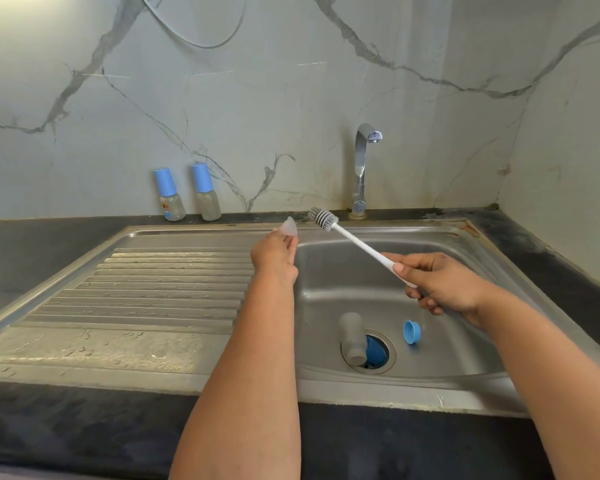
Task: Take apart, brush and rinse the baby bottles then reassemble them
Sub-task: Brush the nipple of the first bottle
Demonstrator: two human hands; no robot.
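My left hand [274,254] pinches a clear silicone teat [289,226] above the sink's back left corner. My right hand [440,284] grips the white handle of a bottle brush [347,235]; its grey bristle head points toward the teat, a short gap away. In the sink basin [465,341] a clear bottle body [352,337] lies on its side over the drain, partly covering a blue cap [377,351]. A blue screw ring [411,331] lies to the right of the drain. Two assembled bottles with blue caps [169,195] [205,192] stand upright against the back wall.
A chrome tap [362,168] rises behind the basin, no water running. The ribbed steel draining board [146,289] lies to the left. Dark countertop [49,427] surrounds the sink, with marble-patterned walls behind and on the right.
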